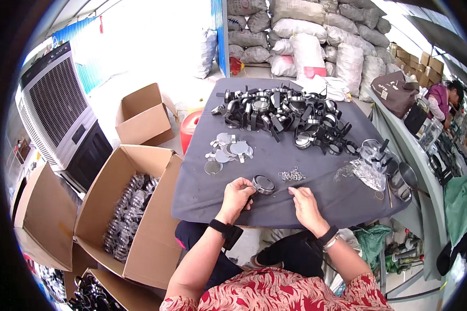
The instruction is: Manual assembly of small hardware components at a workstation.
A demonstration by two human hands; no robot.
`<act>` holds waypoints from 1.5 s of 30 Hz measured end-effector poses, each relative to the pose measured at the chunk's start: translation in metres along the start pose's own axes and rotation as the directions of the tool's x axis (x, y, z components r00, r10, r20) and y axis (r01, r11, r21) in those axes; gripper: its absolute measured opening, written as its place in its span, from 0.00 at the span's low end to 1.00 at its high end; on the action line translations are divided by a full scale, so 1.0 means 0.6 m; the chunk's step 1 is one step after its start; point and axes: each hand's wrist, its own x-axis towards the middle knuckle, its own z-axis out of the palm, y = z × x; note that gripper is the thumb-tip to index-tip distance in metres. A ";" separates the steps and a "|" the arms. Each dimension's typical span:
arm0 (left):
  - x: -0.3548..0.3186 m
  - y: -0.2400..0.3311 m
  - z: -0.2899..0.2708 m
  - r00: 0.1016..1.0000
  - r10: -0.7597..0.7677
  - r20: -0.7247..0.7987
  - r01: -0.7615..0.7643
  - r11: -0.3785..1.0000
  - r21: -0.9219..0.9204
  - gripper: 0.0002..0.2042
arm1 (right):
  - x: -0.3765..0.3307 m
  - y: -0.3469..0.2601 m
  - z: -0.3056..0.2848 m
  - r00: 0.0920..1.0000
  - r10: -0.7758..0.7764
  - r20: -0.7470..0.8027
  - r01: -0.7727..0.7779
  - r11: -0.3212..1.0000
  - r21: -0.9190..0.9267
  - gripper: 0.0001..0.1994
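My left hand (237, 198) is closed at the left edge of a round black piece with a silver rim (264, 184), tilted over the near part of the dark cloth-covered table (202, 194). To its right, my right hand (307, 208) has thumb and forefinger pinched together; anything between them is too small to make out. Just beyond that hand lies a small heap of metal clips (292, 175). Flat grey discs (228, 150) are scattered farther left. A big pile of black pieces with round silver-rimmed heads (280, 111) covers the far part of the table.
Clear plastic bags (369, 173) and a metal pan (408, 175) sit at the table's right. Left stand an open carton of wrapped parts (153, 223), a red bucket (188, 129) and an air cooler (59, 111). A person (441, 103) works at the far right.
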 end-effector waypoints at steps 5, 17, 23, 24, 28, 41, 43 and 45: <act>0.012 0.007 -0.010 0.999 -0.031 0.039 0.032 0.999 -0.021 0.04 | -0.006 0.001 -0.024 0.987 -0.119 0.108 0.156 0.873 -0.462 0.18; 0.012 0.005 -0.014 0.998 -0.025 0.051 0.026 0.999 -0.032 0.03 | 0.023 -0.016 -0.066 0.925 -0.097 0.368 0.368 0.477 -0.798 0.06; 0.016 0.006 -0.017 0.997 -0.025 0.075 0.029 0.998 -0.053 0.03 | 0.063 -0.021 -0.088 0.927 0.022 0.374 0.222 0.771 -0.597 0.08; 0.016 0.001 -0.020 0.996 -0.031 0.079 0.035 0.998 -0.053 0.02 | 0.071 -0.033 -0.082 0.931 -0.019 0.364 0.144 0.937 -0.319 0.10; 0.018 0.000 -0.027 0.996 -0.033 0.079 0.037 0.998 -0.050 0.03 | 0.093 -0.101 -0.027 0.914 -0.016 0.405 -0.060 0.983 0.175 0.09; 0.012 -0.005 -0.020 0.997 0.027 0.076 -0.027 1.000 0.001 0.04 | 0.131 -0.088 0.021 0.893 -0.292 0.344 0.339 0.937 -0.084 0.10; 0.013 -0.007 -0.019 0.997 0.035 0.074 -0.035 0.999 -0.001 0.05 | 0.136 -0.090 0.020 0.839 -0.399 0.370 0.464 0.880 -0.104 0.10; 0.015 -0.010 -0.020 0.995 0.039 0.091 -0.037 0.999 -0.028 0.05 | 0.146 -0.094 0.015 0.813 -0.383 0.437 0.475 0.872 -0.119 0.07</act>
